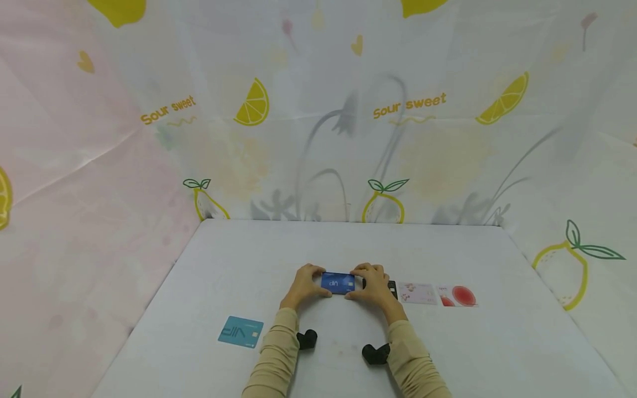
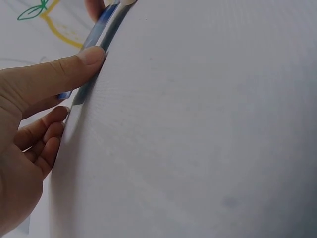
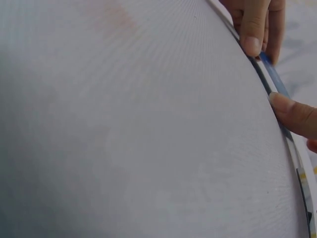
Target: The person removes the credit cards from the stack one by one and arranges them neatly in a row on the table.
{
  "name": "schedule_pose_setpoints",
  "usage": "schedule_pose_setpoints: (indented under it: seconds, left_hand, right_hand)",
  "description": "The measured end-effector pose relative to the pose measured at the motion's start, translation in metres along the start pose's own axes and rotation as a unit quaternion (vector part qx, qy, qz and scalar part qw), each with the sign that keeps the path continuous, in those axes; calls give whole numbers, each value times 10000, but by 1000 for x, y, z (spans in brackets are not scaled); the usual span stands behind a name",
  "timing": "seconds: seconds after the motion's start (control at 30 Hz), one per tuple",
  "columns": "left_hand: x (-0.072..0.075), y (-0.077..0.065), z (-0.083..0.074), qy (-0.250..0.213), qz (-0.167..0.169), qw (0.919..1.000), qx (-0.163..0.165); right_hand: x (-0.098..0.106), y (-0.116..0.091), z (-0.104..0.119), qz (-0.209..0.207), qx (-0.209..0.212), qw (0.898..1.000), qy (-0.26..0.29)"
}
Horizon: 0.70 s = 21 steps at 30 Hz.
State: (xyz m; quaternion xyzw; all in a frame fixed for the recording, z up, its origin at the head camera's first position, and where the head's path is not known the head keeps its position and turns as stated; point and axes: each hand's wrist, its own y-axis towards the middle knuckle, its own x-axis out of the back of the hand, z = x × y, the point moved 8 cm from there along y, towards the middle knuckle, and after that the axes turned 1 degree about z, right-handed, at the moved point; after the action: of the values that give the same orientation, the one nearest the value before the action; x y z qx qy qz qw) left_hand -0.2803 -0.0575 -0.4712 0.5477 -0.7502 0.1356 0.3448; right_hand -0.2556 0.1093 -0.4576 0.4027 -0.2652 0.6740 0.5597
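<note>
Both hands hold a dark blue VIP card (image 1: pixel 338 283) by its two short ends, close over the white table. At its left end the left hand (image 1: pixel 304 284) pinches it between thumb and fingers. The right hand (image 1: pixel 370 284) grips the opposite end the same way, partly covering a black card (image 1: pixel 392 288) beneath it. In the left wrist view, the left thumb (image 2: pixel 91 55) lies along the edge of the blue card (image 2: pixel 64 94). The right wrist view shows the card (image 3: pixel 275 77) nearly edge-on, with the right thumb (image 3: pixel 283 103) on its near edge.
To the right of the black card, a pale pink card (image 1: pixel 417 293) and a white card with red circles (image 1: pixel 463 296) continue the row. A teal VIP card (image 1: pixel 241 332) lies apart, left of the left forearm. A lemon-print cloth (image 1: pixel 318 149) hangs behind the table (image 1: pixel 189 354).
</note>
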Motion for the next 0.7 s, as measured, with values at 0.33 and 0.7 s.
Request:
schedule_pose_setpoints:
  seconds: [0.33, 0.7]
  left_hand:
    - [2, -3, -12, 279, 185, 9985, 433]
    - [0, -3, -11, 271, 333, 9968, 672]
  right_hand:
    - [-1, 0, 0, 73, -74, 9999, -132]
    - [-1, 1, -1, 235, -115, 9986, -458]
